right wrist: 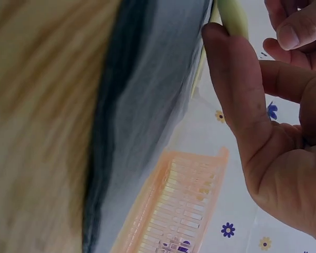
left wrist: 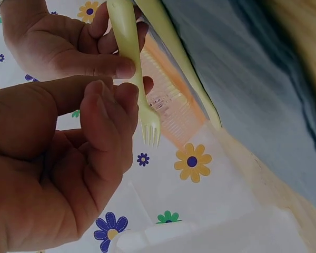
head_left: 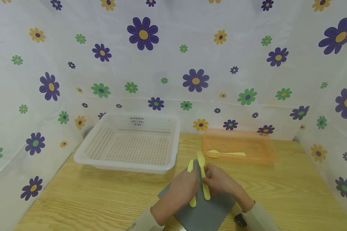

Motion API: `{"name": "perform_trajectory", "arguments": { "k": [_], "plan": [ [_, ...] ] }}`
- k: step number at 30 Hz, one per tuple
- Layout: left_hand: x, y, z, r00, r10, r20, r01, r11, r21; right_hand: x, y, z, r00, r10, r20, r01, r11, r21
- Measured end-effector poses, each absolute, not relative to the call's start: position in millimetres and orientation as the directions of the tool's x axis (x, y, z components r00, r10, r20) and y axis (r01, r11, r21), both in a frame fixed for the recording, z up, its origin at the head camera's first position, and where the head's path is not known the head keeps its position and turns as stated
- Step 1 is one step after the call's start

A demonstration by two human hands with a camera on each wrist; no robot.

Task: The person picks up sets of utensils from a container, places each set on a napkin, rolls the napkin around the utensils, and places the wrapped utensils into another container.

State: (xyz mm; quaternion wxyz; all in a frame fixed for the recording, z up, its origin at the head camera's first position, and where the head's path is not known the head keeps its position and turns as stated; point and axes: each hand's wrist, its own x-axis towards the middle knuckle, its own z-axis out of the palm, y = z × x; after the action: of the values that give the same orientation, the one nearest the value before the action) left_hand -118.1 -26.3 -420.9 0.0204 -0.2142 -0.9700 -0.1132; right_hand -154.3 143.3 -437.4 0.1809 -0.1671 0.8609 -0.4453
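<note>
My right hand (head_left: 219, 179) pinches a pale yellow fork (head_left: 201, 160) between thumb and fingers, its tines pointing away from me. The fork is above a grey cloth (head_left: 203, 213), which lies cornerwise on the wooden table. Beside the fork, a yellow knife (head_left: 192, 202) lies along the cloth. My left hand (head_left: 183, 187) overlaps the knife's middle in the head view. In the left wrist view the fingers of the left hand (left wrist: 68, 158) are loosely bent with nothing between them, and the knife (left wrist: 187, 68) lies apart from them.
At the back left stands a white perforated basket (head_left: 173, 160). An orange basket (head_left: 266, 157) at the back right has a yellow spoon (head_left: 231, 153) in it. A flower-printed sheet (head_left: 167, 57) surrounds the wooden table (head_left: 84, 195) at the back and sides.
</note>
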Motion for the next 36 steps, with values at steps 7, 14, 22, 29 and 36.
{"name": "perform_trajectory", "arguments": {
  "k": [7,14,22,29,36],
  "plan": [
    [-114.1,-31.3,-421.1,-0.898,0.43,0.089,0.439,0.876,0.197,-154.1,142.5,-437.7,-0.846,-0.485,-0.22,-0.119,0.576,-0.809],
    [-110.7,-37.0,-422.0,-0.901,0.434,0.015,0.425,0.874,0.237,-156.3,140.5,-433.7,-0.791,-0.551,-0.264,-0.152,0.596,-0.788],
    [-108.6,-44.1,-424.8,-0.88,0.473,-0.044,0.452,0.861,0.232,-158.6,138.1,-437.1,-0.765,-0.557,-0.322,-0.063,0.563,-0.824],
    [-106.0,-46.2,-427.1,-0.872,0.487,-0.051,0.469,0.861,0.195,-158.8,138.2,-439.3,-0.756,-0.554,-0.348,-0.026,0.556,-0.83],
    [-106.2,-48.0,-431.2,-0.864,0.493,-0.106,0.461,0.857,0.229,-159.4,135.9,-442.4,-0.762,-0.531,-0.371,0.017,0.556,-0.831]
  ]
}}
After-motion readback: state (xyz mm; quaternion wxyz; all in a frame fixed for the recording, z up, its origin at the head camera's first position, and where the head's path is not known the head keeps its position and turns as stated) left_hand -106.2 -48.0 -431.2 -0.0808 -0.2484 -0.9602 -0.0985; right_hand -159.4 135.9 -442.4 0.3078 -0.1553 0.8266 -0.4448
